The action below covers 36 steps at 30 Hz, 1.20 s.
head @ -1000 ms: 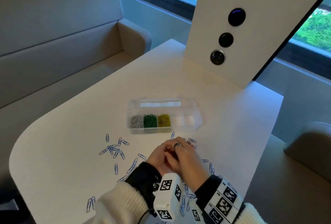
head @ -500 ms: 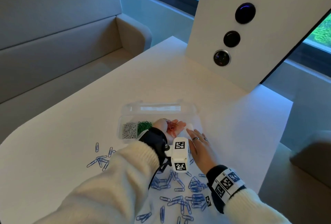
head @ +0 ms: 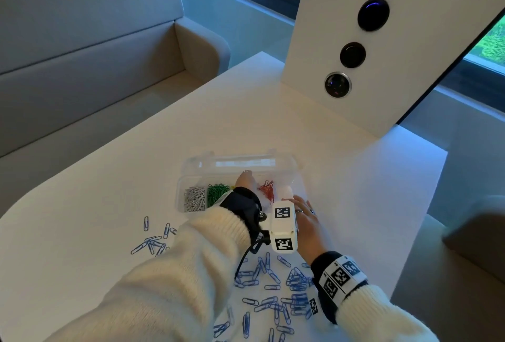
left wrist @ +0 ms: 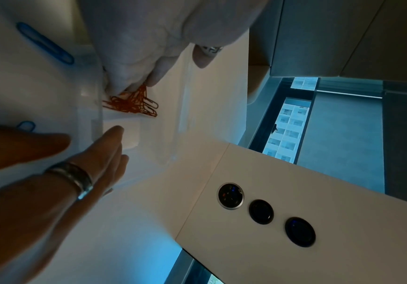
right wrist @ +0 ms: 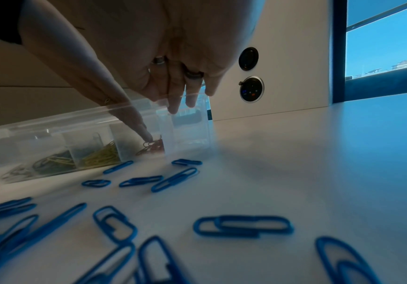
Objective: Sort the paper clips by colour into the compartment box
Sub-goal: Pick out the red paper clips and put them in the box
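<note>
On tabletop's near edge, blue clips [head: 276,289] lie loose. L to R in clear compartment box [head: 191,166]: silver, green, yellow, then red clips [head: 267,190], which left hand [head: 244,181] lowers in, fingertips pinching. Right hand [head: 306,221] flat, fingers straight, by box's right end. Risk: reds snagging fingers, spilling out. White table w/ rounded corners; beige bench, windows behind.

Compartment box [head: 191,166]: one. Hands: two. Round wall fittings [head: 352,55]: three. Blue paper clips [head: 273,277] on table: dozens, uncounted.
</note>
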### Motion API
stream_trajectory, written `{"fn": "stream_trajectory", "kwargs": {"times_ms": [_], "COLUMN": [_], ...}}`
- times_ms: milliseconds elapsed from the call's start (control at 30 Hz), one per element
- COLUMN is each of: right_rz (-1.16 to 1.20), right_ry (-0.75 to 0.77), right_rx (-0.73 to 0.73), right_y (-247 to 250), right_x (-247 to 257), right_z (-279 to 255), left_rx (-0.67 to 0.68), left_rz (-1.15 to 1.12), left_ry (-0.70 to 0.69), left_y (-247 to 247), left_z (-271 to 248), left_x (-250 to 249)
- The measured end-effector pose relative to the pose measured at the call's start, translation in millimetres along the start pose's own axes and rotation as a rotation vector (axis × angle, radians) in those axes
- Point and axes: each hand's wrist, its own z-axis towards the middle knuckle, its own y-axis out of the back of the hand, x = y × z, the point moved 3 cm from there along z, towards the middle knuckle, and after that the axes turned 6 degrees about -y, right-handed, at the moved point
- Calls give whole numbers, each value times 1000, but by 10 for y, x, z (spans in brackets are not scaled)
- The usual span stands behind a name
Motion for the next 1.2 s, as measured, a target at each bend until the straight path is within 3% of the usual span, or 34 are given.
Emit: {"fn": "stream_trajectory", "kwargs": {"times_ms": [100, 200, 300, 433, 500, 633, 733, 900, 1200], "right_rz": [40, 23, 21, 57, 117, 260, 171, 180, 107], "right_ry": [-35, -30, -64, -15, -14, -50, 7, -14, -160], "right_rx": [20, 78, 81, -130, -127, 198, 494, 654, 512], "right_y": [55, 124, 172, 321, 327, 138, -98, -520, -699], "right_x": [43, 62, 74, 206, 323, 551, 652, 575, 606], "right_z": [4, -8, -73, -299, -460, -847, -1179, -1621, -1806], "left_rx": [102, 140, 215, 234, 238, 302, 375, 406, 370], "left_rz": [-63, -37, 146, 402, 601, 1190, 1502, 1547, 1534], "left_ry": [48, -29, -122, -279, -347, -471, -582, -694, -732], "left_y": [-8, 150, 374, 727, 933, 1281, 1413, 1489, 1523], "left_z": [22, 40, -79, -432, -566, -710, -701, -527, -395], "left_x": [-10, -51, -105, -107, -11, 412, 799, 1244, 1449]}}
